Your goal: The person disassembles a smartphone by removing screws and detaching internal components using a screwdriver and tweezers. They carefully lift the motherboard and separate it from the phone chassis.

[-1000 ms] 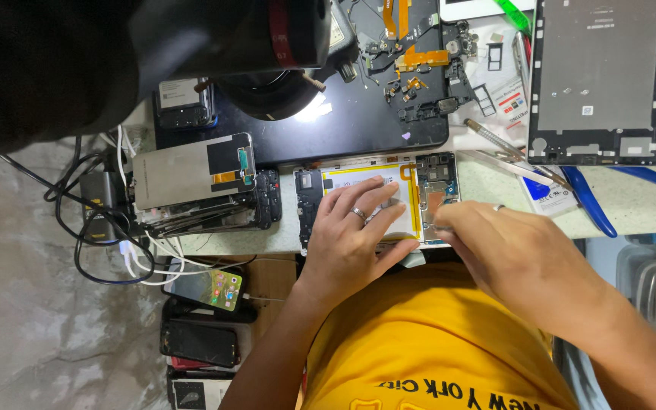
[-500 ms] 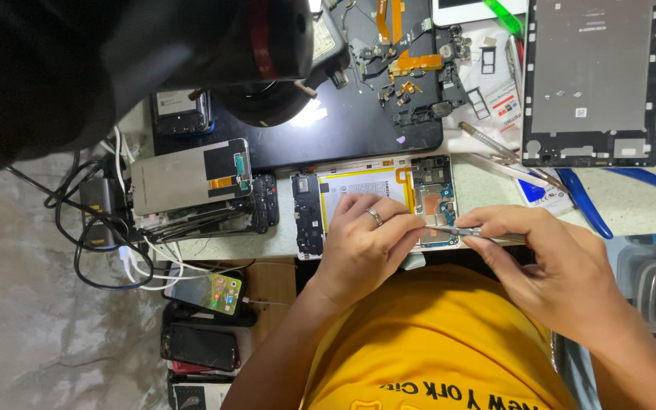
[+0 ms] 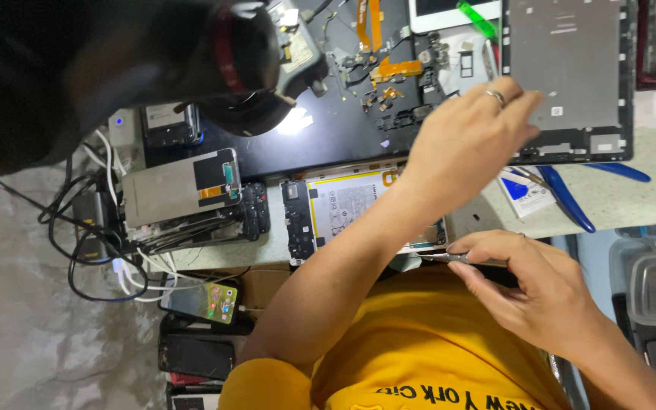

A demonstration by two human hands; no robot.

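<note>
On a pale speckled counter (image 3: pixel 647 205) crowded with repair parts, a person in a yellow shirt works over an opened phone. Half a second ago the left hand lay flat on the phone; now it has lifted away and reaches up and to the right, across to the large grey tablet back panel (image 3: pixel 567 68) at the top right. The right hand has barely moved.

The black work mat (image 3: pixel 328 144) carries orange flex cables and small black parts, too many and too small to count. Left of the phone lies one grey phone display assembly with an orange ribbon (image 3: pixel 180 186) on a tangle of black and white cables.

The opened phone with its white battery exposed (image 3: pixel 335 209) lies at the counter's near edge, partly under the left forearm.

The left hand (image 3: pixel 468 140), one ring showing on a finger, is loosely open with fingers extended; its fingertips overlap the tablet panel's lower left edge and it grips nothing visible.

The right hand (image 3: pixel 529 285) is closed in a pinch on one pair of slim metal tweezers (image 3: pixel 457 259), whose tip points left, just beside the phone's lower right corner.

One blue-handled plier (image 3: pixel 571 193) lies below the panel.
</note>
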